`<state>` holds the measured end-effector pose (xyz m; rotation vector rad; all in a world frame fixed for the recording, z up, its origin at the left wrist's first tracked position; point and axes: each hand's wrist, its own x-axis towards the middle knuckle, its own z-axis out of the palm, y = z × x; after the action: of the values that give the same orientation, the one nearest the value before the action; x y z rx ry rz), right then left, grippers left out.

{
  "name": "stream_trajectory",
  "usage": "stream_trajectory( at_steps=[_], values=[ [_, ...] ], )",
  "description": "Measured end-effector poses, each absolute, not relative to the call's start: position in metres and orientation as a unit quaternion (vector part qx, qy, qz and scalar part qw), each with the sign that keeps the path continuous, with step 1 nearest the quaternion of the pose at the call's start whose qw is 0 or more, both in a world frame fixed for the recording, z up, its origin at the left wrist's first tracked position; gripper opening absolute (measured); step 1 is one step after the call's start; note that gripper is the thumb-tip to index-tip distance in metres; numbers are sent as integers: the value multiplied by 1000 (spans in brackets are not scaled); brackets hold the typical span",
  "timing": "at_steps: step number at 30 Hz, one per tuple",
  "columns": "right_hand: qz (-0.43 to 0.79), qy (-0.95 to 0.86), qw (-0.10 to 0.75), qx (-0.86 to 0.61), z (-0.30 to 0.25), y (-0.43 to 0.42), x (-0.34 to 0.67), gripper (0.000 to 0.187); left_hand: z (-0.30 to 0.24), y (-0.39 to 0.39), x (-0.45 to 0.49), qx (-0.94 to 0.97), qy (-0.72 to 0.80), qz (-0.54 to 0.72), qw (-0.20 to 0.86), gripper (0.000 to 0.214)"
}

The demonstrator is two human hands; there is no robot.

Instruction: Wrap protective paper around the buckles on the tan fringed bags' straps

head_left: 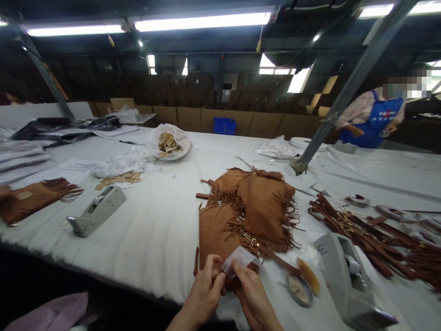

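Just below a pile of brown suede fringed bags [265, 207], my two hands are close together at the table's front edge. My right hand [254, 294] pinches a small translucent white sheet [243, 258] between thumb and fingers. Its curled fingers are mostly hidden. My left hand [203, 294] is closed at the sheet's left corner; what lies in its fingertips is hidden. Under the hands, a bit of brown material shows. From the bags, a brown strap [279, 261] with a gold clasp runs right towards a small round dish [299, 290].
Right of me stand a grey tape dispenser [351, 280] and a heap of brown straps [365, 234]. Another dispenser [98, 211] and a fringed bag [37, 197] are at left. Farther back are a plastic bag [170, 142], a slanted post [344, 101] and a co-worker in a blue apron [375, 119].
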<state>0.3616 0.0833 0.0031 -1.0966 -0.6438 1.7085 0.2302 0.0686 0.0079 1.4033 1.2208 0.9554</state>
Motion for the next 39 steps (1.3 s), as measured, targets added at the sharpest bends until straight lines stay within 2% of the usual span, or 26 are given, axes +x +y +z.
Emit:
stream_trajectory(
  at_steps=[8,12,14,18,19,23,26,31,36,39],
  values=[
    [636,-400,436,-496,-5,82,365,40,9,73,229,559,459,426,543,51],
    [599,-402,457,-522,16,87,368,41,15,89,227,580,444,418,539,61],
    [566,-385,486,-544,28,96,373,41,18,95,223,613,439,401,521,57],
    [505,-380,523,-572,39,116,390,40,7,98,216,686,459,344,448,20],
    [501,-383,525,-571,39,120,392,40,2,97,216,694,462,336,438,17],
    [462,-424,511,-588,32,123,392,39,-14,93,222,671,455,343,474,30],
    [435,-468,483,-599,26,120,384,43,-17,96,226,641,445,355,515,30],
    [442,-490,455,-598,13,116,376,49,-21,102,225,623,445,365,530,30],
    [491,-541,384,-565,-5,111,376,47,-27,104,225,573,404,397,592,29],
    [508,-532,385,-557,-8,110,375,46,-27,103,226,564,411,390,601,27]
  ],
)
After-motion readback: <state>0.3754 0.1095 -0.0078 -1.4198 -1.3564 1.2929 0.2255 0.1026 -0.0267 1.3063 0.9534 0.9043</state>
